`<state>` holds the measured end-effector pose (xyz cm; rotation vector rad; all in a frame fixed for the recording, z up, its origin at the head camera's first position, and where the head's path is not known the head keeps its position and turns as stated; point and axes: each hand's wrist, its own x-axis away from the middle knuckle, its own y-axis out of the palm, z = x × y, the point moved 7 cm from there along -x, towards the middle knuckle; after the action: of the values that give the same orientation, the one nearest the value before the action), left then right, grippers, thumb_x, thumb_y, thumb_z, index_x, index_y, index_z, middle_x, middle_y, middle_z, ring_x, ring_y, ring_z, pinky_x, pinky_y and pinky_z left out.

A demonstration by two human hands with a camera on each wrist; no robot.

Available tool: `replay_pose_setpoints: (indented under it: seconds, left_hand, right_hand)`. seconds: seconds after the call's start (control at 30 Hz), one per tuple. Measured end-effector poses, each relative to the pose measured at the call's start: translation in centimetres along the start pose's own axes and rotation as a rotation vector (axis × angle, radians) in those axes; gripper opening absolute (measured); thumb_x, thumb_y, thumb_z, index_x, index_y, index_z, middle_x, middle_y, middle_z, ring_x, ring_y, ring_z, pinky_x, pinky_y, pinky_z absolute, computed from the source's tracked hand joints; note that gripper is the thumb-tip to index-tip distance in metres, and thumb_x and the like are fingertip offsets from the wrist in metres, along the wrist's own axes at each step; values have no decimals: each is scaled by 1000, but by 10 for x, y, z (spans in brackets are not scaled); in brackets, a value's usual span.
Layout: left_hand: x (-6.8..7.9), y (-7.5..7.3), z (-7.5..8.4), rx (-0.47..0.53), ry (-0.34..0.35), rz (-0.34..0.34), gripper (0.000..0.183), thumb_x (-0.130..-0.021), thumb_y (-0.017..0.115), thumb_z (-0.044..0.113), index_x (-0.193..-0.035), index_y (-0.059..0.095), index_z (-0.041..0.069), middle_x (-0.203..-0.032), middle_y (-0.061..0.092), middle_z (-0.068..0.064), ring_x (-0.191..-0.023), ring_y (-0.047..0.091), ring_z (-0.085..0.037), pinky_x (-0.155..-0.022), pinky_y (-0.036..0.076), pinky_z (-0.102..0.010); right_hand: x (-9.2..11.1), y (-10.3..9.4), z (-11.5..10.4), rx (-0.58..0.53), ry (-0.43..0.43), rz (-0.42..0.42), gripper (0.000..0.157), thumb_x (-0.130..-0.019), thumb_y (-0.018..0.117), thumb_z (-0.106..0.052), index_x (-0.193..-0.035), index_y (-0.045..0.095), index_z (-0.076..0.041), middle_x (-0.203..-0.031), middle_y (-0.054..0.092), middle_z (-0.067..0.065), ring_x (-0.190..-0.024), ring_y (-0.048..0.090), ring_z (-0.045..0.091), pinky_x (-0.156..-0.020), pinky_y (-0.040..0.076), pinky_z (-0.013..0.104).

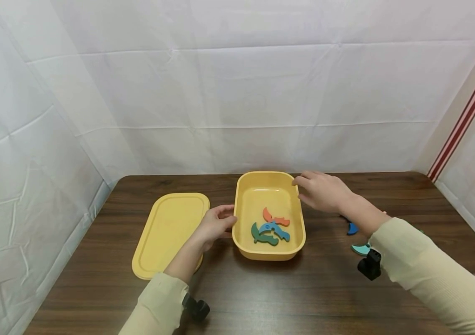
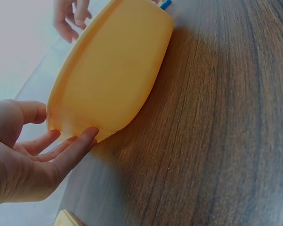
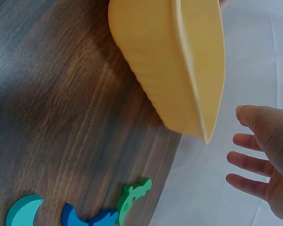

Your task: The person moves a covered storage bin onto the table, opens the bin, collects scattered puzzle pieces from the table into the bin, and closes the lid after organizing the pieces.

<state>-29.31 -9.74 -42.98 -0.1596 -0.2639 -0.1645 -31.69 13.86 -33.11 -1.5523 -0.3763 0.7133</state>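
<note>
The yellow bin (image 1: 271,197) is accessible from above; its walls (image 1: 268,256) bar sideways passage. Bare tabletop (image 1: 254,298) lies before it, while the left hand (image 1: 213,225) partly obstructs the gap toward the lid (image 1: 170,235).

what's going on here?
A person's left hand touches the left side of a yellow rectangular plastic tub; the right hand hovers just off its right rim. Inside: a flat curved orange piece, a blue piece, a green piece. A flat yellow plastic lid lies left on the dark wood-grain table, more pieces right.
</note>
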Motion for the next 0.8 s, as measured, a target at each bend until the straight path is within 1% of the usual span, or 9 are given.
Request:
replay_pose_setpoints:
  seconds: [0.1,0.23,0.5,0.63,0.8]
  left_hand:
    - [0,0,0,1,-4,2,43,-89,54,8,-131,47,3,-122,56,-19,-99,62,-29,-73,56,-40]
    - [0,-1,0,-5,1,3,43,-89,53,8,-131,47,3,-122,56,-19,-100,62,-28,-73,56,-40]
    - [0,-2,-1,-7,-5,5,42,-89,53,8,-131,47,3,-122,56,-18,-99,62,-27,-73,56,-40]
    - [0,-2,-1,-7,-2,4,42,-89,53,8,-131,48,4,-121,56,-18,-99,62,-27,-74,56,-40]
    - [1,-2,-1,-2,9,0,42,-89,53,8,-131,47,3,-121,57,-18,-98,62,-26,-74,56,-41]
  right_hand:
    - [3,1,4,-13,9,7,31,-84,67,-22,-113,62,-11,-104,61,8,-83,60,25,-64,53,37]
    - [6,6,10,-22,34,-11,32,-84,66,-22,-114,61,-12,-103,60,8,-85,60,26,-63,52,37]
    - [13,23,23,-29,91,-57,33,-86,63,-23,-116,59,-10,-106,58,11,-82,58,25,-62,50,35]
    - [18,31,28,-38,96,-68,33,-86,64,-21,-115,59,-8,-105,59,12,-79,58,26,-63,50,37]
    - [21,40,38,-29,124,-86,34,-85,65,-23,-115,59,-8,-105,59,13,-81,58,27,-66,51,40]
